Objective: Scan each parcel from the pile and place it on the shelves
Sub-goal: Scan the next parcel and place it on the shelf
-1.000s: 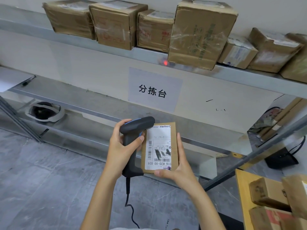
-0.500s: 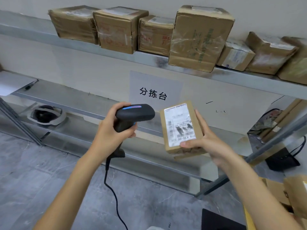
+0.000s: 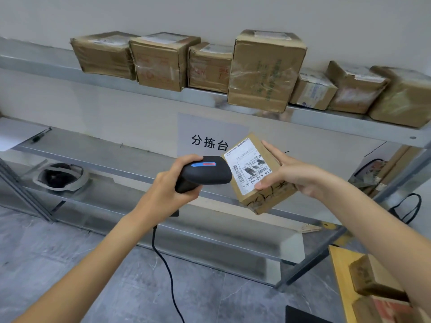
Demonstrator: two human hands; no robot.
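Observation:
My right hand grips a small brown parcel with a white shipping label, held tilted in front of the shelves. My left hand grips a black handheld scanner with a blue and red strip on top; its head points at the label and nearly touches it. A black cable hangs down from the scanner. The pile of brown parcels lies at the lower right, partly behind my right forearm.
The top metal shelf carries several brown boxes in a row. The middle shelf has a paper and a pen at its left end. A round grey object sits on the lower shelf. A sign is on the wall.
Both hands have risen and moved away from me toward the shelves. The parcel has tilted further, and the scanner head now sits close against its label.

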